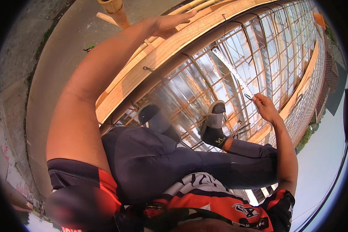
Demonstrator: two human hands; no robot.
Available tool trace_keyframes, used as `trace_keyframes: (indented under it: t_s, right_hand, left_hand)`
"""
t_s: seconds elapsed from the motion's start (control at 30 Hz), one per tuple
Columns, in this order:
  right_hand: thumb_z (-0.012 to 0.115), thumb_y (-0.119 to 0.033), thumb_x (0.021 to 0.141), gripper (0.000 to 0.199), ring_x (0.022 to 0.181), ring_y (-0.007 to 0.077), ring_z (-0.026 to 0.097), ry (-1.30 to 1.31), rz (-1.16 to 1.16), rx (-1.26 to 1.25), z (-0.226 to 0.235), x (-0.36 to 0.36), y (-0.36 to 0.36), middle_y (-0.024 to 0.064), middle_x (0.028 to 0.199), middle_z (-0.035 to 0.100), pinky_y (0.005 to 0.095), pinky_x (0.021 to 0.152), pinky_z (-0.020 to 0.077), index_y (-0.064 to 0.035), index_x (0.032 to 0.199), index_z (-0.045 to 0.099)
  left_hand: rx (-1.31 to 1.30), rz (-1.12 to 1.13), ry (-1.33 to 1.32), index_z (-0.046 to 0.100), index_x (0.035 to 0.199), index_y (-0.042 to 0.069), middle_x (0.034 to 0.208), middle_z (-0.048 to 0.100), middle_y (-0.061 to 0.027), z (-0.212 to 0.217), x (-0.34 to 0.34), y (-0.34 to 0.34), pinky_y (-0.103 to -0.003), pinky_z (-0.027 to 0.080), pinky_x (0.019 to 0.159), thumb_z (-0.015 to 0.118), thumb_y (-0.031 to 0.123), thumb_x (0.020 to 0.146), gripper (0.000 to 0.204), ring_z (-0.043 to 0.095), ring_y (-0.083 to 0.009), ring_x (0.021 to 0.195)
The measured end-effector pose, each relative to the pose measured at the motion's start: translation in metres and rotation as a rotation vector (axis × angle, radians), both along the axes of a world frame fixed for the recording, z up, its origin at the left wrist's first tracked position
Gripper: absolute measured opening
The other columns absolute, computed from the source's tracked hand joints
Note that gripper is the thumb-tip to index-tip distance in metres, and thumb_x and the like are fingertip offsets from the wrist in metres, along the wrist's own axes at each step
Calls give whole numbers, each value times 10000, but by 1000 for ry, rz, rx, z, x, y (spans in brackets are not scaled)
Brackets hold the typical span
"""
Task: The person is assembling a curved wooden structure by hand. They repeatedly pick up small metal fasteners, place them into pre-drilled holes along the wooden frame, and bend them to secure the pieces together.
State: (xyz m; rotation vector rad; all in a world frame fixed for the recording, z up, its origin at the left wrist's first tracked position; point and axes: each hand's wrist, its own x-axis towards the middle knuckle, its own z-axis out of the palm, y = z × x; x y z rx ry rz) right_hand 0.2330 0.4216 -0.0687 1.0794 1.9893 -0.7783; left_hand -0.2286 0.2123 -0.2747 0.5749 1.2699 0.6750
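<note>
My left hand (pixel 171 24) is stretched out over the long wooden board (pixel 158 58) at upper left, its fingers straight and nothing seen in them. Farther right, my right hand (pixel 265 108) is closed in a pinch on a thin dark wire loop (pixel 248 96). Just beyond its fingertips a pale, narrow strip (pixel 230 67) with small marks runs slantwise across the rusty rebar mesh (pixel 272 50). Whether the fingers also touch this strip, I cannot tell. Another dark wire loop (pixel 147 69) sticks out by the board.
Shiny corrugated metal sheeting (pixel 174 92) lies under the mesh. My boots (pixel 214 121) stand on the bars, legs bent. A second timber (pixel 305 83) edges the right side. Bamboo poles (pixel 116 13) rise at upper left, above a grey paved surface (pixel 62 50) lower down.
</note>
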Motion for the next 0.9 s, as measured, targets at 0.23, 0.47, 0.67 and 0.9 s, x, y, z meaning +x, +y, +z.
trace_keyframes:
  t_s: [0.23, 0.47, 0.67, 0.9]
  right_hand:
    - [561, -359, 1169, 379, 1014, 338, 698, 92, 98, -20, -32, -11, -4, 213, 1108, 745, 441, 957, 539, -18, 1272, 692]
    - [543, -362, 1160, 407, 1065, 325, 707, 57, -75, -15, -57, 39, -21, 193, 1147, 758, 443, 975, 529, -14, 1306, 694]
    - [564, -335, 1102, 394, 1138, 328, 708, -74, -172, -196, -66, 18, -63, 200, 1197, 768, 425, 1027, 523, -26, 1289, 722]
    - [547, -352, 1074, 467, 1309, 425, 674, -87, 19, 7, -74, -52, -58, 223, 1369, 744, 475, 1121, 511, -78, 1419, 701]
  left_hand:
    - [40, 44, -51, 156, 1798, 92, 1724, 423, -274, -22, -25, -35, -500, 320, 1313, 264, 1012, 941, 1262, 431, -336, 1595]
    - [-165, 214, -222, 324, 1744, 57, 1709, 483, -193, -53, -9, -112, -480, 374, 1291, 301, 833, 1086, 1018, 479, -296, 1565]
    - [-260, 344, -223, 520, 1639, 22, 1585, 624, -133, -48, 22, -123, -358, 602, 1062, 441, 661, 1152, 808, 677, -188, 1338]
    - [-15, 303, -16, 349, 1731, 37, 1756, 396, -184, -56, -10, -131, -475, 353, 1331, 389, 814, 1079, 1015, 414, -284, 1608]
